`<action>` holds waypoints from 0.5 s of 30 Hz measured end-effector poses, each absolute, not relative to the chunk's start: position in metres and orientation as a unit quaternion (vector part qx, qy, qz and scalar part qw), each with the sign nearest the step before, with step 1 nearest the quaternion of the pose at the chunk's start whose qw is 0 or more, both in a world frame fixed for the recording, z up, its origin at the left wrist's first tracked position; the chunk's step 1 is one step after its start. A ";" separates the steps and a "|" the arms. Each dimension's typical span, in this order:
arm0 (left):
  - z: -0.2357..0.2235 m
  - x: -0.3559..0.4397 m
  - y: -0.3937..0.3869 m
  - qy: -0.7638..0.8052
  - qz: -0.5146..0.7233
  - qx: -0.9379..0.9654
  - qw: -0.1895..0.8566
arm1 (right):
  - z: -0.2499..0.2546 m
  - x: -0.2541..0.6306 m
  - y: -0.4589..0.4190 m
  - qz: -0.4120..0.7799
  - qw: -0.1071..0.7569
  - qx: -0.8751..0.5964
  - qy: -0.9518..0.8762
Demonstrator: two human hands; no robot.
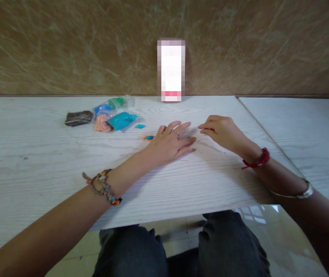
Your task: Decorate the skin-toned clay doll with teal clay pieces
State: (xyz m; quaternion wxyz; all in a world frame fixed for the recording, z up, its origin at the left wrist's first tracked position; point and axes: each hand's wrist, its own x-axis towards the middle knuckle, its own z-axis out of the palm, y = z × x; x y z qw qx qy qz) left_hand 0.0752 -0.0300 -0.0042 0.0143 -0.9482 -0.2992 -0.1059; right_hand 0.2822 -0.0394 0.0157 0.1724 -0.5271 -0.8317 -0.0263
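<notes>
My left hand (172, 142) lies palm down over the white table, fingers spread, with a ring on one of them. A tiny teal bit (189, 137) shows between its fingertips; the rest of it is hidden. Just to the right, my right hand (219, 130) has its thumb and forefinger drawn together close to the left fingertips. Anything in that pinch is too small to make out. Beside the left hand lies a small orange-and-teal piece (147, 137), partly covered by the hand. A loose teal scrap (140, 126), seemingly modelling clay, sits behind it.
Clay-like packets are grouped at the back left: teal (122, 120), peach (102, 123), blue (102, 109), green (117, 102) and dark brown (78, 118). A phone (171, 71) with a blurred screen leans on the brown marbled wall. The white table (37, 165) has a seam at right.
</notes>
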 end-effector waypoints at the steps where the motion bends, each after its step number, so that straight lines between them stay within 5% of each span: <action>1: -0.005 0.076 -0.030 -0.300 -0.103 -0.948 0.014 | 0.015 0.283 -0.038 -0.027 0.177 -0.528 -0.830; 15: -0.003 0.069 -0.024 -0.313 -0.166 -0.934 -0.032 | 0.008 0.280 -0.037 0.016 0.204 -0.505 -0.839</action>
